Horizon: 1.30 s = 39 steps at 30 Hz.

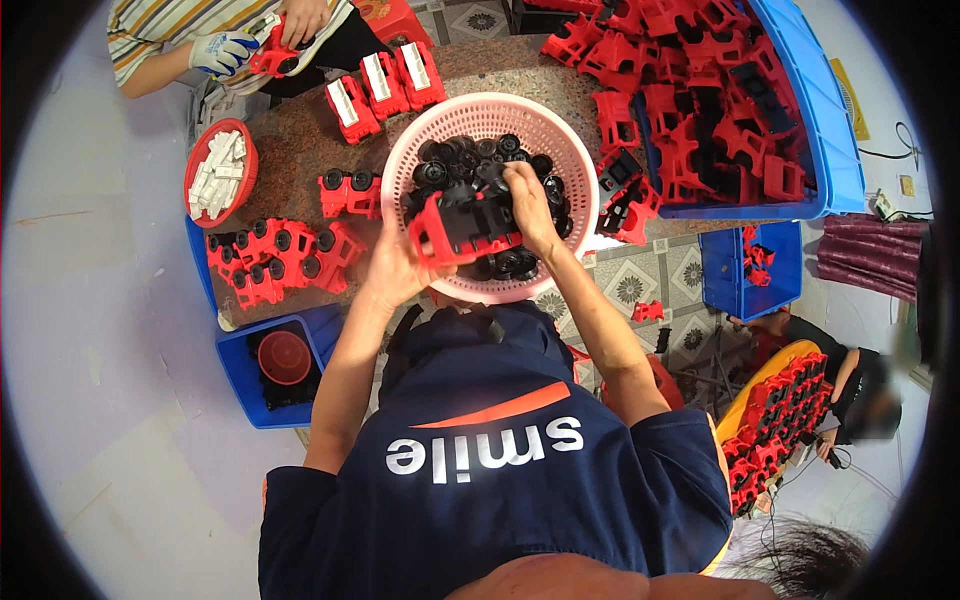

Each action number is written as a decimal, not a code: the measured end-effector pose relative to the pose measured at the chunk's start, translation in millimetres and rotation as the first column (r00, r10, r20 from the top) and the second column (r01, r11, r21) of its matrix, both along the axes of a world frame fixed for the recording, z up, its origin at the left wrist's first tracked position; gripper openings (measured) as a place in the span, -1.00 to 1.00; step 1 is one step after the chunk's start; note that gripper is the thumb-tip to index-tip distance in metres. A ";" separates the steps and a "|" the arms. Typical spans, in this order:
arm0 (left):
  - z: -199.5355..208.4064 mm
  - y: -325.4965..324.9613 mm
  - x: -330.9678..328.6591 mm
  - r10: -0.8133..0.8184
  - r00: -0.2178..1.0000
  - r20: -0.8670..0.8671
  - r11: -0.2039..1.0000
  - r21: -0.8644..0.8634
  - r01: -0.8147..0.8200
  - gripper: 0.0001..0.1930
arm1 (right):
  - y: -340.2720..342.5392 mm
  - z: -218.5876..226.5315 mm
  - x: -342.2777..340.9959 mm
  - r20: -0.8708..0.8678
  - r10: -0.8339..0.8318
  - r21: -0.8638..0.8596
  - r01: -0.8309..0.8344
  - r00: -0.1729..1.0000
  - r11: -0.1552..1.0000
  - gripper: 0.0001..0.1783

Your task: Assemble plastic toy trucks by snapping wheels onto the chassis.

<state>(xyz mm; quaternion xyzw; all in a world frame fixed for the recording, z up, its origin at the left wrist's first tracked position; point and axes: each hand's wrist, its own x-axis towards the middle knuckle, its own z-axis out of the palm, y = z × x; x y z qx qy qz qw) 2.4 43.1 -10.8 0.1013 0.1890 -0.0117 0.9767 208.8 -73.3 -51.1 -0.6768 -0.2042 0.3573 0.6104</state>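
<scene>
Now: both hands on a red toy truck body over the pink basket.
Left hand grips the red toy truck body at 6 o'clock of the pink basket; right hand pinches a black wheel against it, finished trucks at 9 o'clock on the surface.

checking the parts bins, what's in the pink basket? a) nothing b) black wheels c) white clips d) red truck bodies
b: the pink basket is full of black wheels, and the right hand reaches in among them while the left hand holds a red truck body over it.
</scene>
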 end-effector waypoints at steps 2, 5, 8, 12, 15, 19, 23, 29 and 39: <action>-2.8 -2.3 -8.0 0.078 0.996 0.040 0.932 0.352 -0.088 -0.12 | -5.8 -14.9 -11.6 -0.020 -0.177 -0.032 0.176 0.984 0.984 -0.68; 7.8 -13.3 9.9 0.288 0.956 0.051 0.435 0.883 -0.178 -0.12 | -3.1 -9.8 -41.4 -0.228 -0.337 -0.043 0.336 0.913 0.941 -0.68; 15.5 -13.5 20.5 0.420 0.908 -0.010 0.601 0.752 -0.270 -0.29 | 1.0 13.3 -49.4 -0.177 -0.276 0.020 0.284 0.945 0.959 -0.74; 21.1 -9.0 22.0 0.467 0.871 -0.153 0.672 0.702 -0.236 -0.44 | -18.3 53.8 -21.2 -0.282 -0.138 0.210 0.201 0.950 0.957 -0.76; 21.1 -10.0 23.4 0.411 0.891 -0.191 0.699 0.694 -0.173 -0.43 | -19.5 68.7 -26.5 -0.235 0.062 0.304 0.012 0.970 0.953 -0.74; 15.4 -11.3 24.8 0.355 0.911 -0.210 0.686 0.720 -0.102 -0.42 | -15.4 74.4 -34.9 -0.098 0.190 0.152 -0.174 0.977 0.973 -0.75; 3.8 -8.0 17.8 0.298 0.935 -0.194 0.699 0.711 -0.075 -0.32 | -20.9 79.1 -34.6 0.009 0.216 -0.090 -0.214 0.976 0.973 -0.73; -8.6 -19.9 0.1 0.297 0.930 -0.215 0.808 0.576 -0.125 0.06 | -20.6 38.3 -34.4 -0.161 0.238 0.117 -0.221 0.958 0.968 -0.34; -15.6 -53.7 22.7 0.498 0.821 -0.279 0.594 0.799 -0.089 -0.07 | -14.4 7.7 -80.3 0.092 -0.012 0.020 0.010 0.996 1.000 -0.47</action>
